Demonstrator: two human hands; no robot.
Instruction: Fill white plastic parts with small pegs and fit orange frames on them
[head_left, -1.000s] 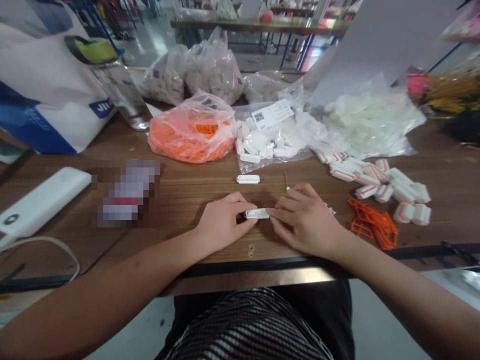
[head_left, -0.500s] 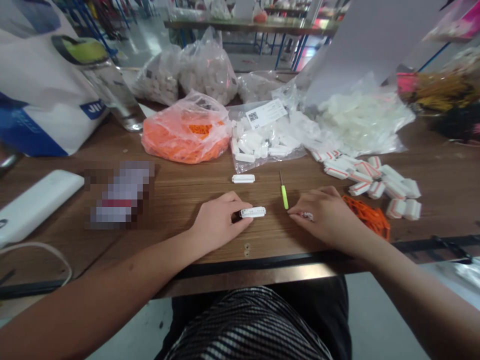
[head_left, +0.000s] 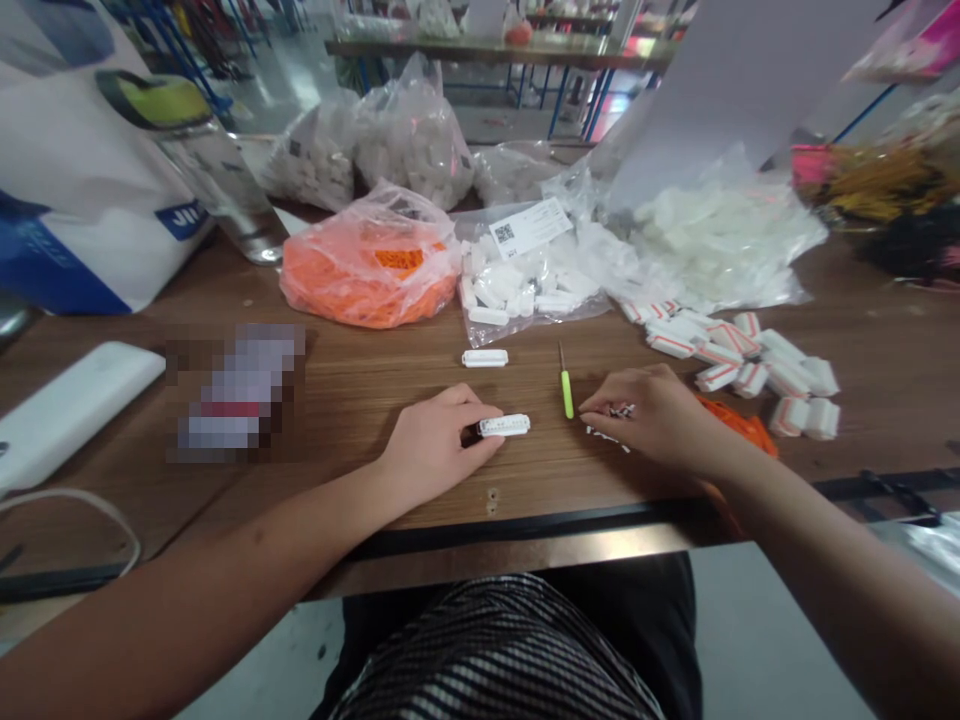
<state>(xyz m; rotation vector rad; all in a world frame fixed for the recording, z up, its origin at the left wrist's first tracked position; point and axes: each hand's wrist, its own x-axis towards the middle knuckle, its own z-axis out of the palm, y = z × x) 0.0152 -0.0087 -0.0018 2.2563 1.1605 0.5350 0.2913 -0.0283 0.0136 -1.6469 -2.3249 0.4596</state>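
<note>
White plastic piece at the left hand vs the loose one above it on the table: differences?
The marked piece has the left hand against its end; the loose piece touches no hand. The marked piece shows dark marks along its top; the loose piece looks plain white. The marked piece lies nearer the table's front edge. Both are white, oblong and lie flat on the wooden table.

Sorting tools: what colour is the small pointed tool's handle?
The handle is lime green, in the head view.

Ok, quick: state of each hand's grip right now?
Left hand: closed on a white plastic part.
Right hand: pinching a small white-and-dark piece, too small to identify.
</note>
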